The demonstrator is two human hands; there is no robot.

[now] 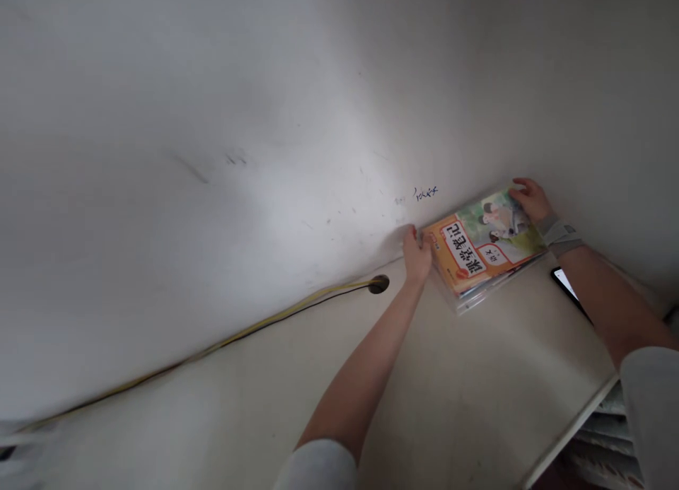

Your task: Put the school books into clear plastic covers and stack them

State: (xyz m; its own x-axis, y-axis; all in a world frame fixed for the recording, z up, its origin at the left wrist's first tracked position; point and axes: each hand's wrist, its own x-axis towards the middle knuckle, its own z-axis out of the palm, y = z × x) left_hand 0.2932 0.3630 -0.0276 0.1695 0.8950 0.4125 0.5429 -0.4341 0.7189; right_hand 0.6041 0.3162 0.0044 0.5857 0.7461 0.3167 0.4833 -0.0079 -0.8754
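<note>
A short stack of books lies against the wall on the white desktop. Its top cover is orange and green, with Chinese characters and drawn figures. Clear plastic sticks out under the near edge; I cannot tell whether it is a sleeve or a tray. At the stack's left end, my left hand is closed on its edge, the thumb by the cover. My right hand grips the far right corner, fingers bent over the top. A grey band is around the right wrist. The fingers' undersides are hidden.
A phone with a lit screen lies partly under my right forearm. Yellow and black cables run along the wall into a round desk hole. The desk edge ends at lower right, with stacked items below it.
</note>
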